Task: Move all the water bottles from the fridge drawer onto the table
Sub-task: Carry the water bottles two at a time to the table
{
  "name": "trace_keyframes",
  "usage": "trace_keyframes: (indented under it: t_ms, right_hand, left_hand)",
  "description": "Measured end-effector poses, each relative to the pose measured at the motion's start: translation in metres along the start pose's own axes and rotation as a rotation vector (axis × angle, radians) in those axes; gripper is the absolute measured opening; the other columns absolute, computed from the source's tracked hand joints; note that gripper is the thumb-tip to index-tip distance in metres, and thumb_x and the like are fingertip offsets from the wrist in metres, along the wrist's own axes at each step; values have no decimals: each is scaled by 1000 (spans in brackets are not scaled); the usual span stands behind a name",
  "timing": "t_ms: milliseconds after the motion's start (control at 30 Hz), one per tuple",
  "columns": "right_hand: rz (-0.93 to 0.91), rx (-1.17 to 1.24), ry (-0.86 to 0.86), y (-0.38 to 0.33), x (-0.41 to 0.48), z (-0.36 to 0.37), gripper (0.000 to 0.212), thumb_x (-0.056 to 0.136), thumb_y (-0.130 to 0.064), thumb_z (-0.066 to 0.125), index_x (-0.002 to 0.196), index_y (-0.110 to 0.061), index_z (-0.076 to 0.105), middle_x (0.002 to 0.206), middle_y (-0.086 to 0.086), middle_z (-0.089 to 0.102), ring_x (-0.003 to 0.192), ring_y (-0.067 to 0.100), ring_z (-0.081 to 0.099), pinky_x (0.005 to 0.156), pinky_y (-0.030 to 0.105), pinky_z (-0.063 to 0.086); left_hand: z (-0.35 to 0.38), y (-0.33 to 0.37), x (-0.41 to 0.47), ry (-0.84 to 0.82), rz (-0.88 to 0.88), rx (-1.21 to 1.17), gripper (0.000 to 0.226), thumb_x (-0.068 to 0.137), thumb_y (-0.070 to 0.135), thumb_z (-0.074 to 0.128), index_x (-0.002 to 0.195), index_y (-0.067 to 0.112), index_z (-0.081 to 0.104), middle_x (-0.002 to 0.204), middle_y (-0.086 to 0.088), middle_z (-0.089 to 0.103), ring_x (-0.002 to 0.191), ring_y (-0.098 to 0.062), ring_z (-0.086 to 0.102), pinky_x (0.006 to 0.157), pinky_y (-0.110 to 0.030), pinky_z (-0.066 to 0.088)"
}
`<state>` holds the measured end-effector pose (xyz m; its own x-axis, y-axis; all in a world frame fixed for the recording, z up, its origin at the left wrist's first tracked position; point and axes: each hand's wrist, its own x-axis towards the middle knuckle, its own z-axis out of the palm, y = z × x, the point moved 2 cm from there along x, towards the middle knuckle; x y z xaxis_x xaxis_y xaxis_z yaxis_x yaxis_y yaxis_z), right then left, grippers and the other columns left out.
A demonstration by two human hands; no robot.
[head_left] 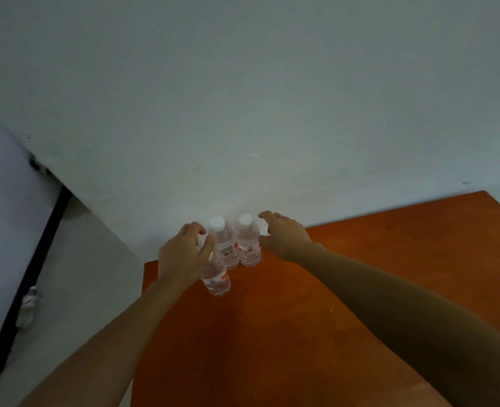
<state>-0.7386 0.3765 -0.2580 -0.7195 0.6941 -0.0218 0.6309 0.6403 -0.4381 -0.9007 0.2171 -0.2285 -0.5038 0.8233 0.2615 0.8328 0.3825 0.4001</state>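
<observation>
so, head view: three clear water bottles stand upright at the far left corner of the orange-brown table (360,289), long axes vertical. white caps point up on the two whose tops show. the middle water bottle (226,245) and right water bottle (248,245) stand side by side, nearest the table's far edge. the front water bottle (218,282) stands just nearer the table's middle. the left hand (181,257) curls over its top, thumb across the neck, hiding the cap. the right hand (285,236) hovers above the table by the right water bottle, fingers spread, loosely bent, holding nothing.
</observation>
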Motion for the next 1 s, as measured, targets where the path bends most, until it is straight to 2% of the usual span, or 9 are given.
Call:
trace_keyframes:
  t_ms: [67,200,333,400,500,700,800,867,1000]
  right_hand:
    - [48,-1,-9,15,-20,-11,47,90,-34,61,131,-20,46,115,5,61,91,18,59,79,32,51]
    - [116,-76,-19,53,-73,-43,41,95,-39,54,130,-18,50,121,6,58,102,25,58,85,40,50]
    - [230,-92,46,104,-145,-82,42,94,-38,54,130,-17,51,124,6,57,105,26,57,84,38,48]
    - [316,-97,82,135,-192,-103,41,94,-38,54,128,-16,53,121,6,59,103,25,57,82,37,48]
    - [456,-84,141,184,-276,-130,38,93,-39,56,125,-19,54,116,2,61,97,20,58,79,33,50]
    - [749,-98,266,267,-488,-178,32,88,-42,60,115,-24,59,101,-4,61,82,10,56,70,27,51]
    - [921,-88,349,297,-597,-201,28,88,-42,61,111,-26,60,102,-5,65,78,9,55,64,24,45]
    - [1032,-96,379,314,-668,-215,32,89,-43,60,115,-25,60,106,-3,65,80,12,53,64,27,40]
    - [1210,-58,459,344,-789,-235,37,89,-43,58,121,-24,59,111,2,66,94,21,60,76,31,48]
  left_hand:
    - [-5,20,3,-8,30,1,23,93,39,52,96,16,57,75,4,56,61,-13,52,59,-25,40]
    - [-2,77,-1,-97,184,-20,16,92,35,52,83,22,51,61,11,44,55,-14,49,51,-26,37]
    - [16,154,-14,-183,328,-40,14,91,35,54,88,22,55,63,9,49,55,-14,53,51,-25,39]
    - [28,201,-26,-220,411,-37,15,92,37,54,90,22,56,68,5,56,59,-17,56,55,-28,46]
    - [49,279,-54,-259,547,-37,16,91,38,54,88,22,56,73,-1,63,65,-22,59,57,-30,45]
    - [97,452,-167,-364,809,-102,15,90,41,55,88,26,56,75,1,62,72,-22,62,56,-29,38]
    - [122,538,-239,-467,933,-166,15,90,41,54,89,26,55,77,1,64,69,-19,62,60,-31,49]
    - [134,591,-286,-566,1012,-218,12,92,39,54,86,28,53,73,6,61,63,-11,59,61,-32,55]
    - [153,687,-364,-630,1190,-267,13,92,40,54,86,27,54,70,9,58,60,-7,57,60,-28,55]
